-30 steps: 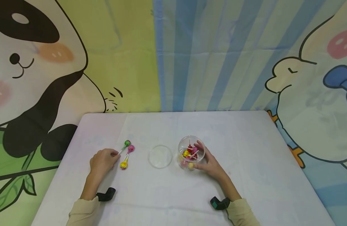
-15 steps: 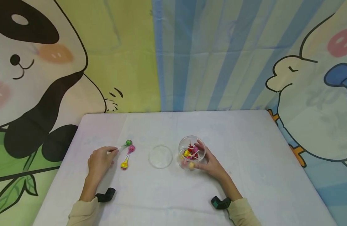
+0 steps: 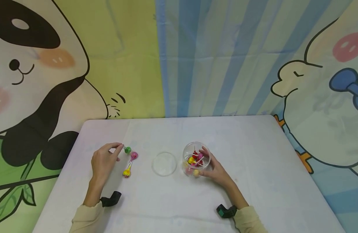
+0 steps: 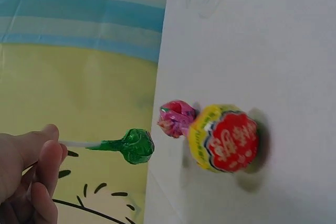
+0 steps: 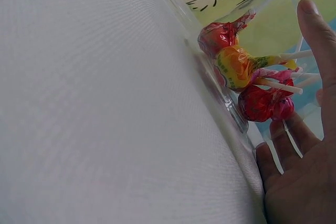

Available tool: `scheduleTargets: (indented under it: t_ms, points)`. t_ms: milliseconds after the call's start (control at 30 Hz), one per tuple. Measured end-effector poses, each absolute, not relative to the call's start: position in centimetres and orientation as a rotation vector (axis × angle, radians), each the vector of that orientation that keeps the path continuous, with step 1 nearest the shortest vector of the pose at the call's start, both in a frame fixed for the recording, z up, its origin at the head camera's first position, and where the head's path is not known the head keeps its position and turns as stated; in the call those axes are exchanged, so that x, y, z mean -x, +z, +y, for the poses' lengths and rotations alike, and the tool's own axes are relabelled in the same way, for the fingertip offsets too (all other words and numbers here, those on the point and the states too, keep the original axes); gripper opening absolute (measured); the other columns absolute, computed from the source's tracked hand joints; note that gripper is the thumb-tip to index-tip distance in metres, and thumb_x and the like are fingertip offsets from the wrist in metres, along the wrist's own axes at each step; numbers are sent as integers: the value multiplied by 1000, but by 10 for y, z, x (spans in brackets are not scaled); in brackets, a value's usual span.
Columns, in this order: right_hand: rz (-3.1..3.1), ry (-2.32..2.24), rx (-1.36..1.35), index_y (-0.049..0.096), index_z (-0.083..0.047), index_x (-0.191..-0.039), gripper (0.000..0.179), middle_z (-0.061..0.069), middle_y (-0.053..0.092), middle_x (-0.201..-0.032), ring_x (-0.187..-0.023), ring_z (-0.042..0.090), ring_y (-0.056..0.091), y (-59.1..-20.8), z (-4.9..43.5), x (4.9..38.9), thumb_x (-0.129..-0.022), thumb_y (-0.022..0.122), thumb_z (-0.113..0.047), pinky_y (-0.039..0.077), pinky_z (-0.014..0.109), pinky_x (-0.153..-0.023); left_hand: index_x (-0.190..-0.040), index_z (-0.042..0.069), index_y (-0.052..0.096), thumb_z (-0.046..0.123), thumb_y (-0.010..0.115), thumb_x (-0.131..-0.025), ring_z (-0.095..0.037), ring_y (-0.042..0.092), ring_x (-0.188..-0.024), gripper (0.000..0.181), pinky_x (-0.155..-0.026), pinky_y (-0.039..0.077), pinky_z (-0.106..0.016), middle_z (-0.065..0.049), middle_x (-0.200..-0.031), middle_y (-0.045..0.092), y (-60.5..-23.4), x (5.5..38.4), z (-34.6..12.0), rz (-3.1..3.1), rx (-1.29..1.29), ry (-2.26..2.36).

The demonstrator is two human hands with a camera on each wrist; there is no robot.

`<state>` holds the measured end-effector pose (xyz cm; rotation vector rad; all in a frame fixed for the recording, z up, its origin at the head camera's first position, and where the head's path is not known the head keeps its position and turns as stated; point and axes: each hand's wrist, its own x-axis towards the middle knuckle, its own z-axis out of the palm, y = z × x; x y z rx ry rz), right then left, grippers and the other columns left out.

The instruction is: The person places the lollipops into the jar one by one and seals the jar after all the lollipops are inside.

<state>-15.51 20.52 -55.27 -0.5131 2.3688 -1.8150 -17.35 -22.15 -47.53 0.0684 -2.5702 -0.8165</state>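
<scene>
Between thumb and fingertips, my left hand (image 3: 104, 160) pinches the white stick of a green-wrapped lollipop (image 4: 137, 146), whose round head points right, toward the jar. Just beside it on the table lie a pink lollipop (image 4: 176, 118) and a yellow lollipop (image 4: 231, 139) with a red label, their sticks overlapping. My right hand (image 3: 216, 170) grips the side of a clear, open-topped round jar (image 3: 187, 150), thumb on the near side and fingers around the far side. Several red, yellow and pink lollipops (image 5: 236, 69) sit at the bottom of the jar.
A clear round lid (image 3: 164, 164) lies flat between the loose lollipops and the jar. A white cloth (image 3: 173, 204) covers the table. Behind the table's far edge hangs a printed cartoon curtain (image 3: 132, 64).
My left hand has moved up and raised the green lollipop by its stick, turning it from slanting to nearly level. My right hand stays at the jar.
</scene>
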Motion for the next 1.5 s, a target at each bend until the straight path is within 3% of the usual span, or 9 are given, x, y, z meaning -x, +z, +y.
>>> scheduleTargets:
  t_ms: [133, 333, 433, 700, 967, 1167, 1367, 1500]
  points:
    - [2358, -1821, 515, 23, -12, -154, 98, 8, 41, -153, -145, 10, 30, -552, 204, 155, -75, 82, -14, 12, 63, -116, -99, 7, 76, 23, 76, -84, -9, 55, -44, 22, -43, 34, -23, -10, -78, 72, -465, 173, -213, -2500, 8, -846]
    - [2360, -1810, 505, 22, -10, -154, 99, 12, 39, -154, -147, 28, 27, -542, 201, 153, -74, 81, -6, 12, 63, -117, -94, 8, 76, 21, 79, -81, -3, 53, -43, 19, -43, 35, -20, -7, -77, 73, -449, 168, -198, -2449, 96, -887]
    - [2392, -1792, 550, 21, -9, -154, 98, 15, 40, -153, -147, 26, 28, -541, 201, 152, -76, 80, -8, 16, 59, -118, -93, 8, 77, 19, 80, -80, -2, 53, -43, 18, -42, 33, -18, -7, -76, 73, -444, 166, -193, -2409, 139, -892]
    - [2389, -1795, 531, 23, -9, -153, 97, 18, 38, -153, -145, 41, 25, -544, 200, 153, -74, 78, 1, 13, 66, -115, -89, 7, 78, 9, 81, -77, 4, 46, -44, 13, -42, 30, -12, -8, -75, 73, -428, 164, -172, -2187, 301, -1073]
    - [2409, -1775, 518, 23, -12, -154, 97, 12, 40, -153, -146, 34, 27, -550, 203, 154, -75, 81, -11, 15, 65, -115, -87, 10, 77, 10, 79, -80, 0, 53, -43, 8, -43, 38, -11, -5, -77, 74, -410, 164, -115, -2114, 576, -1262]
    - [2426, -1767, 516, 24, -15, -154, 96, 11, 40, -153, -146, 31, 28, -549, 204, 154, -76, 80, -13, 14, 66, -114, -89, 10, 77, 14, 78, -80, 1, 54, -44, 10, -48, 43, -10, -2, -82, 76, -416, 170, -66, -2187, 814, -1190]
    - [2390, -1788, 502, 24, -16, -154, 95, 11, 40, -154, -146, 35, 27, -548, 202, 153, -77, 80, -10, 13, 66, -115, -90, 16, 78, 19, 80, -79, 3, 54, -46, 11, -51, 41, -8, 3, -82, 76, -433, 172, -43, -2325, 830, -1072]
    - [2393, -1788, 499, 24, -17, -154, 95, 9, 40, -154, -147, 29, 27, -547, 203, 153, -77, 80, -8, 11, 65, -116, -88, 17, 79, 18, 82, -77, -1, 59, -51, 12, -52, 44, -12, 4, -81, 76, -439, 173, -37, -2392, 815, -973]
